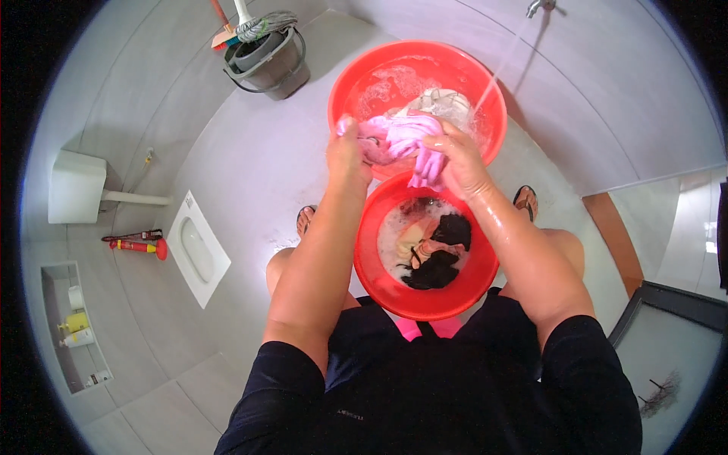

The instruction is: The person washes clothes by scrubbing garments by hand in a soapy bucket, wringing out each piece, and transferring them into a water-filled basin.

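Note:
A wet pink cloth garment (406,140) is stretched between my two hands, bunched and twisted. My left hand (349,155) is closed on its left end, and my right hand (457,159) grips the right end, from which a fold hangs down. Under my hands lies the gap between two red basins. The near red basin (366,258) holds sudsy water with black, beige and pinkish clothes (436,250) soaking in it. In the larger far red basin (345,91), a white garment (444,105) lies in foamy water.
Water runs from a wall tap (540,6) into the far basin. A grey mop bucket (277,72) with a mop and a brush stands at the far left. Left of me is a squat toilet (199,246). A glass-panelled door (667,356) is at the right.

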Tool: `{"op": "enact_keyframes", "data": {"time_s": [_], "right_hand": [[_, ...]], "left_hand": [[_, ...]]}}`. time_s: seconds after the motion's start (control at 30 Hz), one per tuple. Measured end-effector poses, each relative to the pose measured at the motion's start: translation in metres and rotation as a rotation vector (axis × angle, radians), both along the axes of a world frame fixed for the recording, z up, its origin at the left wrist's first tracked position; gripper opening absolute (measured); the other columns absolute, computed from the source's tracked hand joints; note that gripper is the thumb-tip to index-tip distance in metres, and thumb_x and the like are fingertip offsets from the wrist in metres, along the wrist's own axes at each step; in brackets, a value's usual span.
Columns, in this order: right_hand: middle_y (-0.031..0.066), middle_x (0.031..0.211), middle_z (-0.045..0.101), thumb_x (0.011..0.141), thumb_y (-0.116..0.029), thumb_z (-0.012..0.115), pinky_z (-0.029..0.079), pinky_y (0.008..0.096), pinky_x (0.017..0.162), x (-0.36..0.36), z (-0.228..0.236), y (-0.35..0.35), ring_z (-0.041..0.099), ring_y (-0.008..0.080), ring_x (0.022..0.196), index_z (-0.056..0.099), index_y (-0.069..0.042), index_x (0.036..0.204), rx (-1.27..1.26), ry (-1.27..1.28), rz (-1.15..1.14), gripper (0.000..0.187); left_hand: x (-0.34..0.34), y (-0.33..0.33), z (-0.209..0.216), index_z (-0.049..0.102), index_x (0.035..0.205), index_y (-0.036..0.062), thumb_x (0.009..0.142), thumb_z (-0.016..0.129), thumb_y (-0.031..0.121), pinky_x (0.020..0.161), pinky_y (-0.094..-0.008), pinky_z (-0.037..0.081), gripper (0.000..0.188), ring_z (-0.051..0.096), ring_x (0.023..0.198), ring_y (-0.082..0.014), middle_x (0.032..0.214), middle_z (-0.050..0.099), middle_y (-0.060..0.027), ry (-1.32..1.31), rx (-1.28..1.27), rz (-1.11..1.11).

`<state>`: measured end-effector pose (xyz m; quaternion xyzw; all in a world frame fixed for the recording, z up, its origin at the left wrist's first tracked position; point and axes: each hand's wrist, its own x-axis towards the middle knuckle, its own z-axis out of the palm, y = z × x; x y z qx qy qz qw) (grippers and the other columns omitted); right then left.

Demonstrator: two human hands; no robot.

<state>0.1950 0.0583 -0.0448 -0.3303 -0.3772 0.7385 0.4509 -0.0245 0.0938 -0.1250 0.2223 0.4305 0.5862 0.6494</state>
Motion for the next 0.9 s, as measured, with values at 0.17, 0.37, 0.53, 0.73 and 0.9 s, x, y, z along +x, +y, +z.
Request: {"op": "enact_keyframes", "data": {"time_s": [0.17,0.37,0.53,0.73,0.9], "right_hand": [[0.012,0.085,0.065,0.08,-0.014,0.077,0.053,0.0406,0.07,-0.078,0.015,-0.036,0.065,0.0306,0.075,0.065,-0.003,0.094,1.09,-0.465,-0.384,0.021],[0.018,0.081,0.065,0.083,-0.022,0.072,0.051,0.0416,0.07,-0.021,-0.051,0.028,0.065,0.0353,0.077,0.062,0.001,0.084,0.541,-0.88,-0.494,0.025],[0.0084,0.079,0.066,0.088,-0.02,0.071,0.05,0.0349,0.067,0.004,-0.042,0.048,0.064,0.0187,0.072,0.068,0.003,0.092,0.252,-0.643,-0.148,0.023],[0.0027,0.08,0.066,0.088,-0.016,0.072,0.047,0.0263,0.06,0.018,-0.001,0.036,0.057,0.0079,0.068,0.071,0.002,0.089,0.242,-0.551,0.157,0.017],[0.0021,0.087,0.068,0.093,-0.022,0.071,0.047,0.0251,0.067,0.024,-0.02,0.041,0.058,0.007,0.078,0.072,-0.001,0.1,0.308,-0.564,0.186,0.023]], "left_hand": [[0.032,-0.011,-0.066,0.06,0.107,0.0077,0.107,0.045,0.033,0.051,-0.0298,0.044,0.029,0.055,0.064,-0.0145,0.078,0.058,-0.004,-0.28,0.163,-0.04],[0.101,-0.031,0.022,0.063,0.099,0.0087,0.103,0.048,0.049,0.044,-0.0293,0.038,0.044,0.049,0.051,-0.014,0.073,0.059,-0.0036,-0.081,-0.269,-0.035],[0.055,-0.036,0.082,0.063,0.129,0.0085,0.091,0.067,0.053,0.091,-0.0354,0.051,0.059,0.063,0.107,-0.0209,0.123,0.065,-0.0103,0.737,-0.163,-0.53],[0.039,-0.035,0.074,0.067,0.122,0.0062,0.077,0.085,0.044,0.09,-0.0366,0.052,0.062,0.064,0.104,-0.02,0.11,0.069,-0.0102,1.17,0.264,-0.427],[0.047,-0.034,0.071,0.072,0.109,0.002,0.083,0.082,0.032,0.079,-0.0311,0.054,0.04,0.066,0.091,-0.0156,0.105,0.07,-0.0088,0.788,0.25,-0.539]]}}
